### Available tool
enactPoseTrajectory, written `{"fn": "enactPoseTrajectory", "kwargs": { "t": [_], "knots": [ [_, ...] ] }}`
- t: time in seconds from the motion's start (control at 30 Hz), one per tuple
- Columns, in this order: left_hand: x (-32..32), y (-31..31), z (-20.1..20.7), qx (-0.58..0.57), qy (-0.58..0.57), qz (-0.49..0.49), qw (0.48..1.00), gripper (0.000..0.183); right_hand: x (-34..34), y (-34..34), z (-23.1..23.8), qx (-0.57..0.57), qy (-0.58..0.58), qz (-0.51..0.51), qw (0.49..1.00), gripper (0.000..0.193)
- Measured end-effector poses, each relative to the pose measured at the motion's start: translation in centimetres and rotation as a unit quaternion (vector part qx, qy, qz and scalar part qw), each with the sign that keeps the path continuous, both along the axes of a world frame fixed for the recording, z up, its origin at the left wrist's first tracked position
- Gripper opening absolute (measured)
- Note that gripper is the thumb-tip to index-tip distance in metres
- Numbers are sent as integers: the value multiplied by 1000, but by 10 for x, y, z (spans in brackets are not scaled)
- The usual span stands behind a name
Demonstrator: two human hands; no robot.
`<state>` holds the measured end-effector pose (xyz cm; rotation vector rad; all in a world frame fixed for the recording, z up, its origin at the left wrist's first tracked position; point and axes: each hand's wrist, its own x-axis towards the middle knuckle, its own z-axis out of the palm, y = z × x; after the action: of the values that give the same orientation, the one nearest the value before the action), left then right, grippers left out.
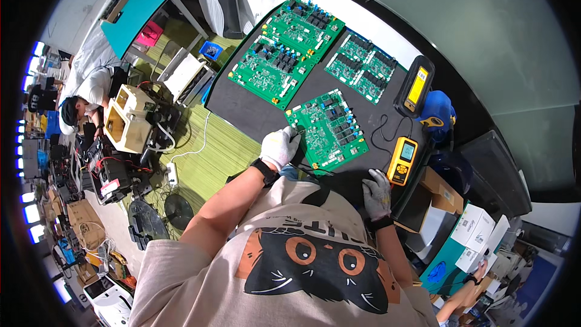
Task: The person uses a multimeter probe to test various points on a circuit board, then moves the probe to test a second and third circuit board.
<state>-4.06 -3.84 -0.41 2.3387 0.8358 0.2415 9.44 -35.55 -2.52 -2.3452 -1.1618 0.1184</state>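
Note:
A green circuit board (327, 130) with black and blue parts lies on the dark mat in front of me. My left hand (279, 148), in a whitish glove, is closed at the board's left edge. Its fingertips pinch around something small and dark that I cannot make out. A thin black cord runs below that hand along the board's near edge. My right hand (377, 195), in a grey glove, rests by the table's near edge with its fingers apart. Just beside it lies a yellow handheld meter (402, 161) with a small screen and a black cord.
Larger green boards (266, 69) lie at the far left of the dark table (233, 100). Smaller boards (361, 68) lie at the back middle. A black-and-yellow case (416, 86) and a blue object (437, 112) stand right. Cardboard boxes (445, 191) sit lower right. Other people work at both sides.

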Motion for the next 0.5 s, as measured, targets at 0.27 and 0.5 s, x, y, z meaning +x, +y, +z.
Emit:
{"fn": "enactPoseTrajectory", "kwargs": {
  "t": [0.27, 0.5],
  "knots": [
    [3, 0, 1, 0, 20, -3, 1000, 23, -2, 1, 0, 1, 9, -11, 1000, 16],
    [5, 3, -6, 27, 21, -19, 999, 21, -2, 2, -1, 18, -12, 0, 1000, 17]
  ]
}}
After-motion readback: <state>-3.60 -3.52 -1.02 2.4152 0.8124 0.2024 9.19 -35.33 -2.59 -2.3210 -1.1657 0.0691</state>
